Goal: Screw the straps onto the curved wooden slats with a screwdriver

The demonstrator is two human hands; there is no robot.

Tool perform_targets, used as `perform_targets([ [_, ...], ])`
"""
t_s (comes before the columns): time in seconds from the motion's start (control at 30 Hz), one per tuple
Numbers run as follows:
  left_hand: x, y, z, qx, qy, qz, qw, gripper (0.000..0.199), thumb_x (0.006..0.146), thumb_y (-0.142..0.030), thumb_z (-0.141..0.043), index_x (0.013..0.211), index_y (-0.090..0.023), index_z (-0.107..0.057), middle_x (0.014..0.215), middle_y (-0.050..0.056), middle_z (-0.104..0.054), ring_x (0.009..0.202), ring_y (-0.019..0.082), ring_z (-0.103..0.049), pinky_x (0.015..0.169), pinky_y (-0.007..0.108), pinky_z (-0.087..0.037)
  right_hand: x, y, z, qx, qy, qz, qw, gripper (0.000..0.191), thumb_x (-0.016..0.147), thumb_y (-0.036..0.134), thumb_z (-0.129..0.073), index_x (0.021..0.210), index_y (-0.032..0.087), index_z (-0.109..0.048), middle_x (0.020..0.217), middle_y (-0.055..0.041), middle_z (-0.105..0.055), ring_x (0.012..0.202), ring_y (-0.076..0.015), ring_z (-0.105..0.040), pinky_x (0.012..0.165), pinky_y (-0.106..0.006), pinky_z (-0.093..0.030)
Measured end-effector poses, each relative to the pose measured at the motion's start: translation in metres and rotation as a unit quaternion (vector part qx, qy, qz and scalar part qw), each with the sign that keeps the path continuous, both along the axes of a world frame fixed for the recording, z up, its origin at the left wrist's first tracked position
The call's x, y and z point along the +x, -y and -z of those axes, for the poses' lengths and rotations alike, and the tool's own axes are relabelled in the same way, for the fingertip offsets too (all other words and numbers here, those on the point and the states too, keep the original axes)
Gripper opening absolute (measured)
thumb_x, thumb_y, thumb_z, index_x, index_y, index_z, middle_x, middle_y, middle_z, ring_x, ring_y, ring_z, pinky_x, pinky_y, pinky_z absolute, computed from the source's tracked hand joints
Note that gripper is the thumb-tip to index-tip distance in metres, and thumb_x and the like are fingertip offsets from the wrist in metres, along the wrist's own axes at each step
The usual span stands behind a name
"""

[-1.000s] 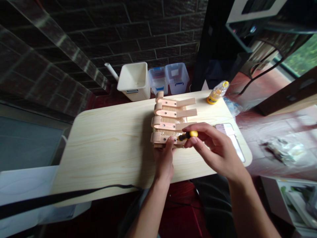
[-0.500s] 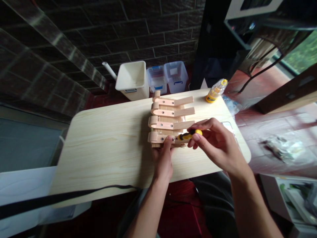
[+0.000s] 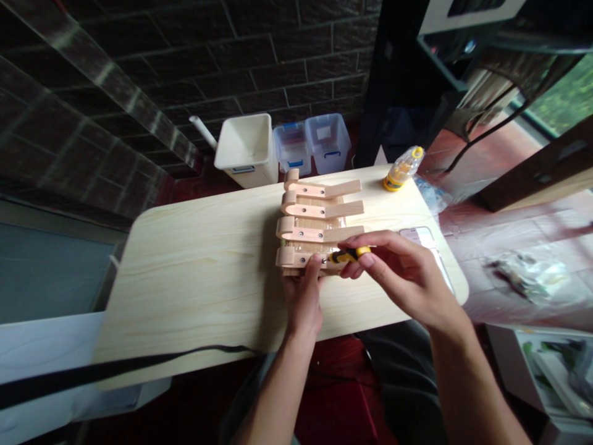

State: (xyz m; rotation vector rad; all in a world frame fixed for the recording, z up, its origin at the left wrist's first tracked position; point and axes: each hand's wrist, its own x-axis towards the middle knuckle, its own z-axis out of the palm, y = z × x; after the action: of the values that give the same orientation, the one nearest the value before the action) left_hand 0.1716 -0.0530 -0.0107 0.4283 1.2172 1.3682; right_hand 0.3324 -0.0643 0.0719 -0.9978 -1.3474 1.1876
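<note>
A yellow-and-black screwdriver (image 3: 348, 254) is pinched by the fingers of my right hand (image 3: 393, 262). Its tip points left at a screw (image 3: 324, 260) in the nearest hook-ended wooden piece (image 3: 288, 257). Several such pieces lie in a row across a stack of wooden boards (image 3: 311, 202), most with two dark screws showing. My left hand (image 3: 306, 300) grips the near side of the stack, its thumb pressed on the nearest piece beside the screw. The left fingers under the stack are hidden.
The pale wooden table (image 3: 199, 266) carries a clear bottle with yellow ends (image 3: 403, 170) at the back right and a phone (image 3: 421, 236) behind my right hand. Beyond the far edge stand a cream bin (image 3: 245, 142) and clear tubs (image 3: 328, 139). A black strap (image 3: 139, 364) crosses the front left.
My right hand has turned and shifted slightly left, its fingers further along the screwdriver handle. More of the phone shows. The left hand keeps its hold.
</note>
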Motion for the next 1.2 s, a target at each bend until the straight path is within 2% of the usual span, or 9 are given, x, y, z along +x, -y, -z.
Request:
perform_targets([
  [0.07, 0.0, 0.0, 0.001, -0.008, 0.001, -0.007, 1.0, 0.064, 0.08, -0.04, -0.093, 0.139, -0.028, -0.071, 0.14, 0.013, -0.076, 0.121, 0.032, -0.077, 0.091, 0.04, -0.067, 0.0, 0.0, 0.0, -0.002, -0.003, 0.006, 1.0, 0.021, 0.104, 0.027, -0.075, 0.124, 0.025, -0.077, 0.098, -0.0037, -0.081, 0.089, -0.0177, -0.08, 0.083, -0.031, -0.069],
  [0.13, 0.001, 0.0, 0.002, -0.007, 0.004, -0.009, 1.0, 0.063, 0.079, -0.039, -0.093, 0.137, -0.026, -0.072, 0.138, 0.014, -0.077, 0.119, 0.032, -0.078, 0.091, 0.04, -0.067, -0.001, -0.001, 0.0, -0.004, -0.016, 0.011, 1.0, 0.02, 0.102, 0.025, -0.077, 0.122, 0.025, -0.077, 0.098, -0.0032, -0.081, 0.088, -0.0169, -0.081, 0.082, -0.029, -0.069],
  [0.33, 0.002, -0.002, 0.001, -0.001, 0.019, -0.019, 1.0, 0.064, 0.078, -0.036, -0.094, 0.137, -0.025, -0.072, 0.139, 0.014, -0.076, 0.119, 0.031, -0.078, 0.096, 0.041, -0.067, -0.008, -0.004, 0.002, 0.0, -0.054, 0.032, 0.998, 0.015, 0.101, 0.028, -0.079, 0.116, 0.024, -0.077, 0.105, -0.003, -0.081, 0.083, -0.0132, -0.081, 0.08, -0.026, -0.068],
  [0.57, 0.002, -0.002, 0.004, 0.005, 0.009, -0.013, 1.0, 0.058, 0.081, -0.037, -0.093, 0.135, -0.025, -0.073, 0.138, 0.013, -0.077, 0.121, 0.031, -0.077, 0.093, 0.039, -0.067, -0.005, -0.001, -0.001, -0.008, -0.044, 0.005, 0.999, 0.02, 0.107, 0.03, -0.072, 0.125, 0.028, -0.077, 0.127, -0.0067, -0.079, 0.09, -0.0141, -0.082, 0.086, -0.028, -0.068],
  [0.77, 0.001, -0.001, 0.006, -0.023, -0.014, -0.022, 0.999, 0.066, 0.079, -0.041, -0.093, 0.139, -0.026, -0.07, 0.14, 0.013, -0.075, 0.121, 0.032, -0.076, 0.089, 0.039, -0.066, 0.0, -0.001, 0.006, -0.011, -0.063, -0.002, 0.998, 0.02, 0.103, 0.022, -0.076, 0.123, 0.026, -0.074, 0.099, -0.0012, -0.078, 0.089, -0.0151, -0.08, 0.085, -0.028, -0.067],
  [0.93, 0.002, -0.002, 0.006, -0.024, -0.011, -0.031, 0.999, 0.066, 0.078, -0.038, -0.093, 0.138, -0.026, -0.07, 0.144, 0.014, -0.073, 0.123, 0.032, -0.076, 0.088, 0.038, -0.067, -0.002, -0.001, 0.01, -0.003, -0.082, 0.002, 0.997, 0.014, 0.101, 0.021, -0.078, 0.112, 0.027, -0.072, 0.117, -0.0011, -0.075, 0.09, -0.0124, -0.079, 0.085, -0.027, -0.066],
  [1.07, 0.003, -0.002, 0.006, -0.004, -0.013, -0.024, 1.0, 0.062, 0.08, -0.038, -0.092, 0.137, -0.023, -0.071, 0.14, 0.015, -0.075, 0.121, 0.032, -0.076, 0.087, 0.037, -0.067, -0.005, -0.001, 0.007, 0.008, -0.073, 0.002, 0.997, 0.019, 0.104, 0.025, -0.075, 0.122, 0.03, -0.073, 0.118, -0.0009, -0.074, 0.088, -0.0113, -0.076, 0.085, -0.026, -0.065],
  [1.2, 0.004, 0.0, 0.004, 0.012, -0.014, -0.009, 1.0, 0.063, 0.083, -0.038, -0.091, 0.141, -0.027, -0.07, 0.139, 0.013, -0.076, 0.122, 0.031, -0.076, 0.088, 0.037, -0.067, -0.002, 0.001, 0.003, 0.027, -0.036, -0.014, 0.999, 0.021, 0.108, 0.028, -0.069, 0.127, 0.033, -0.076, 0.124, -0.0027, -0.078, 0.092, -0.0124, -0.078, 0.088, -0.028, -0.066],
])
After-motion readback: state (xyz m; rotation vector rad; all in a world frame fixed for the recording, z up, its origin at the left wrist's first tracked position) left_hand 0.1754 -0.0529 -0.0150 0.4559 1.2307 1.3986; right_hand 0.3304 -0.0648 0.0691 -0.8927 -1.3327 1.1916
